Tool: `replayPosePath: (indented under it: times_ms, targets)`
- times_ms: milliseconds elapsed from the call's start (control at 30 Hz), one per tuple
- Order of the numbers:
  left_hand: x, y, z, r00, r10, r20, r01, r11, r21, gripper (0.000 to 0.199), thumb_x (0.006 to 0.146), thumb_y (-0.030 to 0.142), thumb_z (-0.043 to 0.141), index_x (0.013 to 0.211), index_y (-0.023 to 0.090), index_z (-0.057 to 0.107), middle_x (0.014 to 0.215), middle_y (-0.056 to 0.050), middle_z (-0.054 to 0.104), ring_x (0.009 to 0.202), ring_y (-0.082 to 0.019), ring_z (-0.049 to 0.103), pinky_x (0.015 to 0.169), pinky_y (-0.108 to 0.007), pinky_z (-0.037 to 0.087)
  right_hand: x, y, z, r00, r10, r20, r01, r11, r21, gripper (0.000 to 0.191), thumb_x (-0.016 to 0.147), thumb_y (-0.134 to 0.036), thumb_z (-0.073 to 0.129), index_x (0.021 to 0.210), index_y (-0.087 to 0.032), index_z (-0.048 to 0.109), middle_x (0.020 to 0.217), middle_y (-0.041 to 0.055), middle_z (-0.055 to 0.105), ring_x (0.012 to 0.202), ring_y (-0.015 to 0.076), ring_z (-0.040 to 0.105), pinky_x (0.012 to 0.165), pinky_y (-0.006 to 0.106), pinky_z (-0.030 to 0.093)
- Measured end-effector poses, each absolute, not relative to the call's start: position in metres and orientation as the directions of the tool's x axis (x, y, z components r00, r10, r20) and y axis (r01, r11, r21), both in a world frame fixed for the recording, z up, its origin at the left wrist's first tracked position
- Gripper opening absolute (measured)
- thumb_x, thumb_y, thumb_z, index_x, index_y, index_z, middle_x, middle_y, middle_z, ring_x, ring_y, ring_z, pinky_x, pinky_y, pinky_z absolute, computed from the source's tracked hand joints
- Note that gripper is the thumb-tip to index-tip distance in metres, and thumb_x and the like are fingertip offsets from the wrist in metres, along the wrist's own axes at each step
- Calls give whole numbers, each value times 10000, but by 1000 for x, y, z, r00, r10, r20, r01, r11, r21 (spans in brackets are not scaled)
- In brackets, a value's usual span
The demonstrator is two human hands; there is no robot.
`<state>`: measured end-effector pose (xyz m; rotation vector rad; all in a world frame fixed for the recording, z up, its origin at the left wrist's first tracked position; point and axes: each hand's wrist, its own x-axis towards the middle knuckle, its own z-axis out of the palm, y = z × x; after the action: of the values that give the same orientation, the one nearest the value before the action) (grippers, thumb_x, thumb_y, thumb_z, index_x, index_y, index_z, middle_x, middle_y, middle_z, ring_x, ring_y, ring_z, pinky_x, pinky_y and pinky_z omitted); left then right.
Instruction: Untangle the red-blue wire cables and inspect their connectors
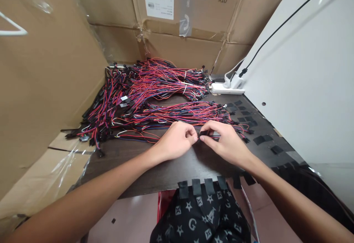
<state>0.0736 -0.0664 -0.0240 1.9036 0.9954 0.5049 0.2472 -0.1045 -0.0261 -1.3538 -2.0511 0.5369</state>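
My left hand point(179, 139) is closed in a pinch over the table, at the near edge of the wire harnesses. Thin wires point(138, 136) run from the left behind its fingers, and the fingertips cover what they pinch. Close beside it, my right hand point(228, 141) holds a small piece of black tape point(204, 133) between thumb and index finger. A bit of wire shows under that hand's curled fingers. The two sets of fingertips nearly meet. Just beyond them lies a loose row of red, blue and black wire harnesses point(182, 113) with black connectors.
Tied harness bundles point(166, 77) are heaped at the back, with more piled point(102, 106) at left. A white power strip point(228, 88) stands back right. Black tape pieces stick to the tabletop point(132, 165) and hang from its front edge. Cardboard point(177, 47) and a white panel point(306, 73) enclose it.
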Motion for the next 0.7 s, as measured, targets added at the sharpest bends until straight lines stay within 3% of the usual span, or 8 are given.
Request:
replayPosePath:
  times_ms: [167, 333, 500, 633, 700]
  targets:
    - [72, -66, -22, 625, 778, -69, 427, -266, 864, 147, 737, 130, 524, 614, 129, 604, 508, 34, 499, 493, -85, 427, 499, -207, 322, 247, -106, -25, -288, 943, 168, 634, 319, -704, 47, 780, -150, 556, 823, -162, 569, 613, -22, 549, 541, 120, 491, 532, 241, 382]
    - [72, -67, -20, 607, 791, -81, 412, -226, 883, 117, 694, 133, 523, 601, 129, 593, 534, 27, 518, 506, -86, 430, 501, -206, 334, 246, -106, -23, -308, 938, 157, 621, 323, -714, 64, 786, -134, 548, 844, -155, 566, 535, -65, 441, 479, 90, 385, 481, 217, 312]
    - [74, -68, -20, 551, 833, -58, 413, -211, 886, 108, 675, 169, 556, 574, 138, 577, 539, 23, 541, 522, -96, 462, 520, -214, 353, 246, -104, -25, -314, 925, 215, 615, 371, -696, 121, 801, -119, 546, 904, -143, 603, 616, -36, 492, 528, 91, 410, 512, 218, 342]
    - [75, -68, -20, 534, 839, -101, 408, -151, 901, 108, 666, 174, 559, 567, 138, 582, 531, 26, 539, 515, -95, 456, 525, -219, 344, 247, -107, -27, -294, 929, 224, 577, 359, -733, 395, 824, -122, 529, 1213, -185, 512, 733, -32, 484, 513, 79, 393, 503, 215, 368]
    - [75, -68, -19, 526, 840, -131, 371, -88, 924, 99, 650, 183, 575, 563, 136, 578, 511, 38, 512, 497, -86, 426, 509, -217, 315, 248, -109, -27, -267, 916, 299, 573, 400, -715, 353, 831, -133, 540, 1176, -200, 512, 795, -12, 479, 540, 84, 407, 505, 218, 385]
